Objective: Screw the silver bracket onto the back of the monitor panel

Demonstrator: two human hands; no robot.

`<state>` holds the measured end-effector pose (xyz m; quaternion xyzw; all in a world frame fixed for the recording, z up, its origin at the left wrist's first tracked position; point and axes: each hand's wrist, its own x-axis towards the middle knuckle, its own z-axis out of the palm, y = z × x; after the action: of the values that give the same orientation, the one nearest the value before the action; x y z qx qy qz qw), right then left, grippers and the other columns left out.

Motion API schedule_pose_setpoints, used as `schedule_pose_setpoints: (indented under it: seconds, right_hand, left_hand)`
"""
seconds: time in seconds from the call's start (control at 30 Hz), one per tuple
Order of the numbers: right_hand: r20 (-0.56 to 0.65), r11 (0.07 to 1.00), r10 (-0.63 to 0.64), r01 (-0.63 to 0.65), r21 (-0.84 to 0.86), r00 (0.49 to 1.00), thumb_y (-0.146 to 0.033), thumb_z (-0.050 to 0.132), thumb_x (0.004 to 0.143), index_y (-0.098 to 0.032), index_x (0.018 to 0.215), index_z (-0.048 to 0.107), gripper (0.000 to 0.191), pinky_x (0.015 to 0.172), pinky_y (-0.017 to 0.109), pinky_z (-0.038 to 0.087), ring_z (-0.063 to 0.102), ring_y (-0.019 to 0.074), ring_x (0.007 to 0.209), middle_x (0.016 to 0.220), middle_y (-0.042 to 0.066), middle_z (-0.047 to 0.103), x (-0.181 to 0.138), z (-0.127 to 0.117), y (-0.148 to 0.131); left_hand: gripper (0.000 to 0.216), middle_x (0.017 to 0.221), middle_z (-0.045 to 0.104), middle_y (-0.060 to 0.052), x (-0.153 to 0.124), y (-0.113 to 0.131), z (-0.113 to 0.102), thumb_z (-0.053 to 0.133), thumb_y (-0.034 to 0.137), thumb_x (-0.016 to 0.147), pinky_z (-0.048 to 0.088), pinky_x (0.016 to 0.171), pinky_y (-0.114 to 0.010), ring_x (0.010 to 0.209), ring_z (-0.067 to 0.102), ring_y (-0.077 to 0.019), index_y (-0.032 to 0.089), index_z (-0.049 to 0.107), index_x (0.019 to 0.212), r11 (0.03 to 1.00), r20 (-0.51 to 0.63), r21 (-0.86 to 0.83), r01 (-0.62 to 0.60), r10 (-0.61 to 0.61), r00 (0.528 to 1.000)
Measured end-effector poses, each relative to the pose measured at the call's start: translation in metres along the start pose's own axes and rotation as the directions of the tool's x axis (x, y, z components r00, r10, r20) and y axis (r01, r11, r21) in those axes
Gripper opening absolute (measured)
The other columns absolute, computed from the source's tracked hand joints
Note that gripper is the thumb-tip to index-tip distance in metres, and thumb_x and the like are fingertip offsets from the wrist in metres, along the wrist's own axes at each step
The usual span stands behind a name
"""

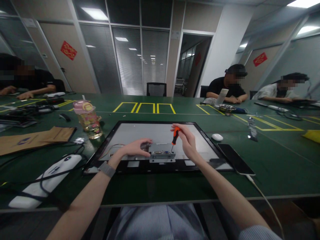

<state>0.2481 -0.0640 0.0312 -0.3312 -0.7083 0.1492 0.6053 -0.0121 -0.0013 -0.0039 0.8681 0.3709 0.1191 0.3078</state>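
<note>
From where I stand, the right hand [188, 141] has its fingers closed round the top of the screwdriver [176, 134], its shaft slanting down to the right part of the metal bracket [162, 159]. The bracket sits near the front edge of the panel [132, 131], which lies flat on the table [155, 190]. The left hand [136, 147] curves at the bracket's left end, thumb and fingers apart; I can't tell whether they touch it.

The screwdriver looks light and stiff, its fat handle easy to grip and best held there, in line with the shaft. The bracket looks rigid, perhaps slick, and is best steadied by its ends. The panel seems broad and fragile; I'd lift it by opposite frame edges, never pressing the pale middle.
</note>
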Motion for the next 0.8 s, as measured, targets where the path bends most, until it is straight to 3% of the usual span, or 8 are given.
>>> schedule_pose_setpoints:
  seconds: [0.1, 0.23, 0.43, 0.63, 0.7, 0.8]
  right_hand:
    - [-0.016, 0.999, -0.017, 0.016, -0.049, 1.000, -0.022, 0.046, 0.089, -0.026, 0.115, 0.056, 0.029, 0.083, 0.040, 0.047, 0.060, 0.0189, 0.088, 0.097, 0.005, 0.062, -0.0003, 0.0013, -0.0001]
    - [-0.122, 0.981, -0.075, 0.052, -0.186, 0.990, -0.023, 0.059, 0.081, -0.025, 0.098, 0.064, 0.017, 0.080, 0.038, 0.046, 0.057, 0.0189, 0.083, 0.086, 0.003, 0.057, 0.0003, 0.0012, 0.0001]
    - [0.013, 0.997, -0.056, 0.057, -0.059, 0.998, -0.019, 0.041, 0.090, -0.027, 0.117, 0.055, 0.031, 0.084, 0.040, 0.047, 0.060, 0.0191, 0.091, 0.101, 0.006, 0.061, -0.0013, 0.0016, -0.0008]
    - [-0.104, 0.979, -0.104, 0.083, -0.184, 0.989, -0.023, 0.061, 0.080, -0.024, 0.093, 0.064, 0.014, 0.077, 0.037, 0.047, 0.056, 0.0189, 0.081, 0.086, 0.004, 0.055, -0.0006, 0.0029, -0.0009]
    - [-0.103, 0.985, -0.095, 0.079, -0.156, 0.990, -0.023, 0.057, 0.082, -0.024, 0.091, 0.064, 0.011, 0.077, 0.038, 0.046, 0.056, 0.0194, 0.083, 0.086, 0.004, 0.054, -0.0006, 0.0009, -0.0025]
    - [-0.067, 0.994, -0.075, 0.070, -0.079, 0.995, -0.022, 0.044, 0.089, -0.025, 0.098, 0.063, 0.022, 0.079, 0.039, 0.047, 0.057, 0.0201, 0.089, 0.097, 0.006, 0.056, -0.0007, -0.0016, -0.0050]
  left_hand:
    - [0.063, 0.143, 0.039, -0.009, 0.0007, -0.0002, 0.0009, 0.070, 0.045, 0.068, 0.027, 0.110, -0.041, 0.131, 0.037, -0.0235, 0.022, 0.050, 0.124, 1.000, -0.003, -0.025, 0.005, -0.005, 1.000]
    - [0.065, 0.144, 0.038, -0.009, 0.0018, -0.0010, 0.0010, 0.070, 0.045, 0.068, 0.026, 0.111, -0.040, 0.132, 0.037, -0.0233, 0.022, 0.049, 0.125, 1.000, 0.002, -0.018, 0.011, -0.011, 1.000]
    - [0.066, 0.144, 0.037, -0.009, 0.0010, 0.0010, -0.0001, 0.069, 0.046, 0.069, 0.025, 0.111, -0.039, 0.133, 0.035, -0.0231, 0.022, 0.049, 0.127, 1.000, 0.012, -0.018, 0.011, -0.011, 1.000]
    - [0.070, 0.145, 0.035, -0.007, 0.0024, -0.0005, 0.0017, 0.071, 0.048, 0.066, 0.024, 0.112, -0.039, 0.134, 0.032, -0.0232, 0.024, 0.048, 0.128, 1.000, 0.020, -0.018, 0.008, -0.008, 1.000]
    - [0.071, 0.145, 0.035, -0.007, 0.0031, -0.0024, 0.0025, 0.071, 0.049, 0.065, 0.024, 0.112, -0.038, 0.134, 0.032, -0.0233, 0.025, 0.048, 0.128, 1.000, 0.016, -0.008, 0.011, -0.011, 1.000]
    - [0.071, 0.145, 0.036, -0.007, 0.0038, -0.0048, 0.0031, 0.071, 0.050, 0.065, 0.026, 0.111, -0.039, 0.133, 0.034, -0.0242, 0.024, 0.048, 0.128, 1.000, 0.018, 0.000, 0.008, -0.008, 1.000]
